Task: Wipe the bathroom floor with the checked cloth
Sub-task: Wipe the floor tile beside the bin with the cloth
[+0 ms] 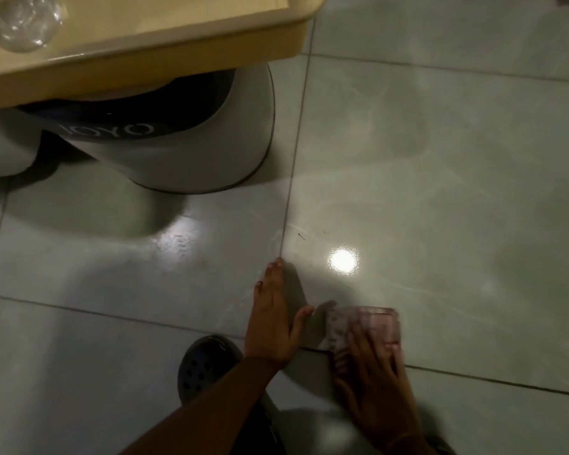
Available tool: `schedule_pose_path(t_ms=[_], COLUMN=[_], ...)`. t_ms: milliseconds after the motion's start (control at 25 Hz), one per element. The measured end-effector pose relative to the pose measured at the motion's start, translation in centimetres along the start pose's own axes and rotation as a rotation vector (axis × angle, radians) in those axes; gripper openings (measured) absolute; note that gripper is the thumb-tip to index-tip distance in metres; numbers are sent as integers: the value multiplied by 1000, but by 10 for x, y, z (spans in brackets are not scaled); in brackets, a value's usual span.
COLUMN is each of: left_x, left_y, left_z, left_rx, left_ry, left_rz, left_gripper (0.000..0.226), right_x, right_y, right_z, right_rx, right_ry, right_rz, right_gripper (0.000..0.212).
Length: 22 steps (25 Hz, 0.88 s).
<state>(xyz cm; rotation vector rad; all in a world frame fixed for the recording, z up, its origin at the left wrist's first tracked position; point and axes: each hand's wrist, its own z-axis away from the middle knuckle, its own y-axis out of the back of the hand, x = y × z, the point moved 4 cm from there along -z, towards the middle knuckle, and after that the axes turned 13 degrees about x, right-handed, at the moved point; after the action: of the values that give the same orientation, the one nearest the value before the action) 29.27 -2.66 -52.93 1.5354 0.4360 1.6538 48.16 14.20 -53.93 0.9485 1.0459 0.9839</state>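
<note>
The checked cloth (367, 325), pinkish and folded into a pad, lies flat on the pale tiled floor (440, 192) near the bottom middle. My right hand (373, 376) presses down on its near part with fingers spread; the hand is blurred. My left hand (275, 318) rests flat on the tiles just left of the cloth, fingers together, thumb out toward the cloth, holding nothing. A bright round light reflection glints on the floor beyond the cloth.
A white bin (191, 149) with a dark liner stands at upper left under a cream tray or counter edge (184, 50) that holds clear plastic (23, 18). My dark perforated shoe (204, 366) sits beside my left wrist. Grout lines cross the tiles.
</note>
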Motion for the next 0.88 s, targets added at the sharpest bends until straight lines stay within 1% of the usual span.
schedule_pose_path(t_ms=[40, 120, 200, 240, 280, 360, 440, 520, 600, 640, 680, 760, 800, 880], left_x=[-1, -1, 1, 2, 2, 3, 3, 5, 7, 7, 7, 4, 4, 5], left_y=[0, -1, -1, -1, -1, 2, 5, 8, 10, 11, 10, 7, 7, 6], left_z=[0, 1, 1, 0, -1, -2, -4, -6, -6, -5, -5, -5, -4, -4], left_rx=[7, 18, 17, 19, 25, 33, 34, 44, 72, 78, 75, 59, 53, 41], left_ry=[-4, -14, 2, 21, 41, 69, 98, 129, 134, 135, 130, 117, 113, 110], left_rz=[-11, -16, 5, 21, 32, 47, 73, 96, 101, 109, 116, 101, 92, 83], left_gripper=[92, 93, 93, 94, 95, 93, 90, 82, 74, 74, 75, 79, 82, 85], right_x=[23, 64, 81, 78, 67, 24, -24, -53, -61, -56, -44, 0, 26, 74], right_y=[7, 23, 41, 50, 55, 56, 46, 29, 9, -1, -8, -7, -1, 15], right_z=[1, -29, -97, -138, -179, -242, -259, -226, -156, -114, -73, -13, -3, -23], right_rx=[-11, 3, 59, 106, 152, 177, 171, 145, 134, 110, 80, 1, -27, -19], right_ry=[-66, -214, -343, -373, -369, -302, -183, -23, 137, 183, 190, 92, 15, -160], right_rz=[24, 69, 69, 63, 59, 57, 74, 69, 16, -10, -6, 63, 84, 107], right_gripper=[84, 87, 88, 88, 88, 87, 85, 81, 81, 83, 85, 90, 91, 91])
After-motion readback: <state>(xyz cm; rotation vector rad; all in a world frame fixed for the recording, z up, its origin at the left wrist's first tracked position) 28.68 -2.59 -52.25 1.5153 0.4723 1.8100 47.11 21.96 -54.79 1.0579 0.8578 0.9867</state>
